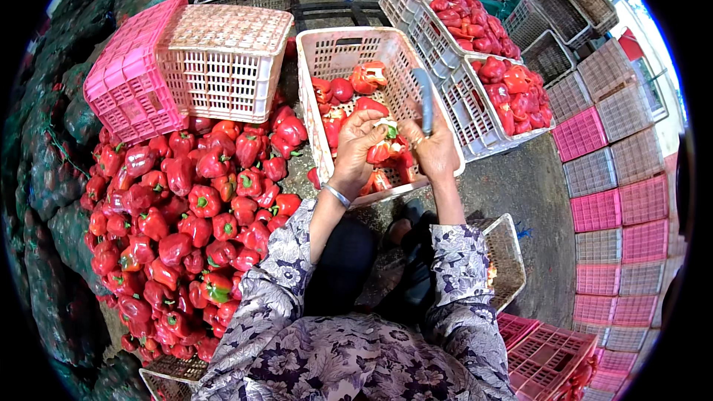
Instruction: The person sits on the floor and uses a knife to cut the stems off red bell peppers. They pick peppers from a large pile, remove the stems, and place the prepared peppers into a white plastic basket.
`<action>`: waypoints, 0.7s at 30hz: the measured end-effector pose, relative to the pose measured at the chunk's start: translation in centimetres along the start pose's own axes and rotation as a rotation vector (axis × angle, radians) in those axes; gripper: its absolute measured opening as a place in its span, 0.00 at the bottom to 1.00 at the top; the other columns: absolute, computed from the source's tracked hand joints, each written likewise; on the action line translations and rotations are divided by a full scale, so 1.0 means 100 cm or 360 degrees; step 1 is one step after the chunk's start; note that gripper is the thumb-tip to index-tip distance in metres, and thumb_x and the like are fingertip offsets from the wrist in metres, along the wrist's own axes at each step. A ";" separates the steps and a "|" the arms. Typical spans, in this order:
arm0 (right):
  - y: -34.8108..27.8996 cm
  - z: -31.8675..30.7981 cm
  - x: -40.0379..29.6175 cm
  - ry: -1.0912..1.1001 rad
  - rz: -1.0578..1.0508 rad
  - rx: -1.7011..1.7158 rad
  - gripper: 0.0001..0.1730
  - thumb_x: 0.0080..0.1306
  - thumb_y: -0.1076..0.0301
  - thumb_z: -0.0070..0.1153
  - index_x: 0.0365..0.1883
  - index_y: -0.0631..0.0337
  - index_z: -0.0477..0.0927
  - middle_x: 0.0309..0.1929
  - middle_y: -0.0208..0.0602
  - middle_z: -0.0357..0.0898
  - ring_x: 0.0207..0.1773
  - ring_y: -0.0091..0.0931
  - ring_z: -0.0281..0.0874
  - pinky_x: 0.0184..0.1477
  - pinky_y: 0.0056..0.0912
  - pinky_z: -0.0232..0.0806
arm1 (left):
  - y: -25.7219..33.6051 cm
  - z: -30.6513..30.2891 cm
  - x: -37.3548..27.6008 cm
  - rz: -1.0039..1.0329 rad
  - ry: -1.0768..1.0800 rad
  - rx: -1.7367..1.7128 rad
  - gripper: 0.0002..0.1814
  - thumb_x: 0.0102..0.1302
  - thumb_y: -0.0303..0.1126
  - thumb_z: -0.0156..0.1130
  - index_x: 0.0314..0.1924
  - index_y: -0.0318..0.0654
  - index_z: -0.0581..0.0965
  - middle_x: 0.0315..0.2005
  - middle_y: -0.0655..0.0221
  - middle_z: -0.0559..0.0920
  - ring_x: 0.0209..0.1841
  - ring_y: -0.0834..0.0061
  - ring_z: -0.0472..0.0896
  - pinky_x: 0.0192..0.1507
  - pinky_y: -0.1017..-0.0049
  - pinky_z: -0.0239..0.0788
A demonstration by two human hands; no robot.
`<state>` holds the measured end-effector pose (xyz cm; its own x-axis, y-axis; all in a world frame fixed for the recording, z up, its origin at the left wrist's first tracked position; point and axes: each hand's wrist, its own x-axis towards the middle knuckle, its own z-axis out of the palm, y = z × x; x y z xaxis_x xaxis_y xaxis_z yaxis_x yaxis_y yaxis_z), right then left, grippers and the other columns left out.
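My left hand (359, 147), a metal bangle on its wrist, grips a red bell pepper (379, 152) whose green stem and pale core show. Close beside it, my right hand (433, 147) has its fingertips at the core and also holds a knife with a blue-grey part (425, 101) pointing up and away. Which part of the knife this is, I cannot tell. Both hands are over a white plastic crate (312, 61) holding whole and cut red peppers (367, 77). Left of the crate lies a large heap of red bell peppers (178, 250) on the floor.
Pink and white crates (223, 61) lie tipped beyond the heap. Crates full of red peppers (512, 94) stand at the right, with a wall of stacked crates (596, 217) farther out. Dark net sacks (50, 178) line the left. A small crate (509, 262) stands near my right arm.
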<state>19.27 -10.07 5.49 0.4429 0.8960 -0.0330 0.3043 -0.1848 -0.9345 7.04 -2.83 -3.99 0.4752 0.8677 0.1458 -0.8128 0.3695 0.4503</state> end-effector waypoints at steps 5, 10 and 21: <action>0.031 0.011 0.006 -0.0190 -0.0154 0.0309 0.19 0.63 0.73 0.70 0.53 0.64 0.85 0.32 0.26 0.83 0.31 0.14 0.76 0.32 0.18 0.69 | -0.014 0.000 0.001 -0.0132 0.0024 0.0083 0.12 0.72 0.25 0.62 0.53 0.32 0.75 0.46 0.60 0.86 0.44 0.74 0.85 0.49 0.75 0.79; 0.022 -0.049 -0.014 0.0431 -0.0231 -0.0072 0.13 0.63 0.67 0.68 0.46 0.61 0.88 0.30 0.27 0.83 0.28 0.16 0.75 0.31 0.21 0.66 | -0.015 0.010 0.008 -0.0223 0.0125 0.0125 0.22 0.80 0.47 0.51 0.54 0.32 0.75 0.46 0.59 0.86 0.43 0.75 0.83 0.48 0.74 0.77; 0.111 -0.247 -0.226 0.0881 0.0577 -0.1807 0.23 0.65 0.53 0.68 0.45 0.67 0.85 0.24 0.52 0.80 0.25 0.32 0.76 0.32 0.41 0.67 | 0.053 -0.069 0.032 0.0273 0.0574 0.0976 0.13 0.72 0.33 0.65 0.51 0.35 0.82 0.45 0.68 0.84 0.45 0.77 0.81 0.49 0.77 0.71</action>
<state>33.48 -42.33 4.57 0.8512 0.4911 0.1853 0.5108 -0.8562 -0.0774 1.90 4.24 -7.22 0.1315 0.9913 0.0072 -0.4807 0.0574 0.8750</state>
